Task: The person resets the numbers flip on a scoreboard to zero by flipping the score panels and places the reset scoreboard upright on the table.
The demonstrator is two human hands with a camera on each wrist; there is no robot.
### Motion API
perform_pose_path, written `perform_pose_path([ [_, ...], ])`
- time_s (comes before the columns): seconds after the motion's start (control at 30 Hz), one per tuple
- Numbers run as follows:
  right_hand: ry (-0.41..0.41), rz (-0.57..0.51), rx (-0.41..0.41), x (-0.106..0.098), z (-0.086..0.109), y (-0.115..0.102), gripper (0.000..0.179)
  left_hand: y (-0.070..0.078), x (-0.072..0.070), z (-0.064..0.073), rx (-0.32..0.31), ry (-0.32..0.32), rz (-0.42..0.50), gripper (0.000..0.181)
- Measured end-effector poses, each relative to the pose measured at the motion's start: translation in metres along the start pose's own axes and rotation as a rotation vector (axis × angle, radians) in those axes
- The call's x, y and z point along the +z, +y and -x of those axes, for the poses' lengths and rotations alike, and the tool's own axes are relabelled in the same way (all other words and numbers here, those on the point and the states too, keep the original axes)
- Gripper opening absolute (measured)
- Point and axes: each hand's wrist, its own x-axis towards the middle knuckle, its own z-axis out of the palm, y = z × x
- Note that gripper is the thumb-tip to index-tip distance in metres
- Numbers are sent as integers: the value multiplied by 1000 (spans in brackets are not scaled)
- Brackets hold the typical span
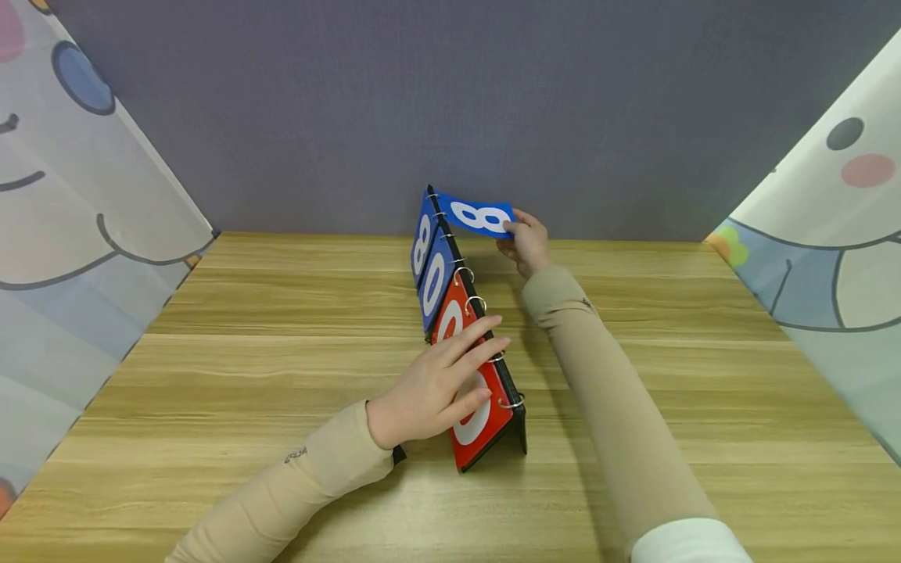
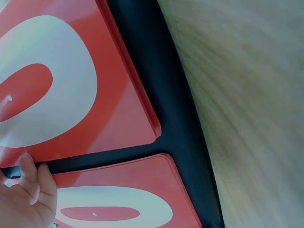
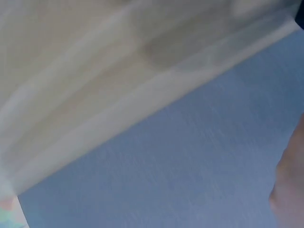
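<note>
A tent-shaped flip scoreboard with a black frame (image 1: 520, 432) stands on the table. Its left face carries a blue 8 card (image 1: 421, 244), a blue 0 card (image 1: 435, 272) and two red 0 cards (image 1: 497, 408). At the far end, my right hand (image 1: 529, 241) pinches the free edge of another blue 8 card (image 1: 482, 217), held out to the right of the rings. My left hand (image 1: 425, 391) rests across the red cards, fingers extended to the ringed top edge. The left wrist view shows fingers (image 2: 46, 190) at the gap between the red cards.
The wood-grain table (image 1: 281, 375) extends to both sides of the scoreboard. A grey panel (image 1: 450, 102) rises behind, close to the scoreboard's far end. Cartoon-printed sheets hang at left (image 1: 77, 195) and right (image 1: 831, 234). A small black piece (image 1: 399, 454) shows by the left wrist.
</note>
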Motion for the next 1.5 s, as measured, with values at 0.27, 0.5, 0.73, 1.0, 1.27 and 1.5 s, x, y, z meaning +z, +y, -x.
perform_pose_path([
  [0.27,3,46,-125,-2,1,-24,43,0,0,-2,-11,-12,11,59],
  [0.5,-62,76,-236,2,3,-42,45,0,0,-2,-13,-17,13,59],
  [0.73,-133,112,-293,10,13,-65,48,-1,0,-2,-6,-17,13,59],
  [1.0,-180,285,-351,27,26,-86,51,-1,1,-2,-2,-11,12,59],
  [1.27,-243,321,-406,42,32,-92,53,-1,0,-2,3,-8,9,59],
  [1.5,-333,445,-487,52,32,-77,51,-3,1,-2,10,-1,3,58],
])
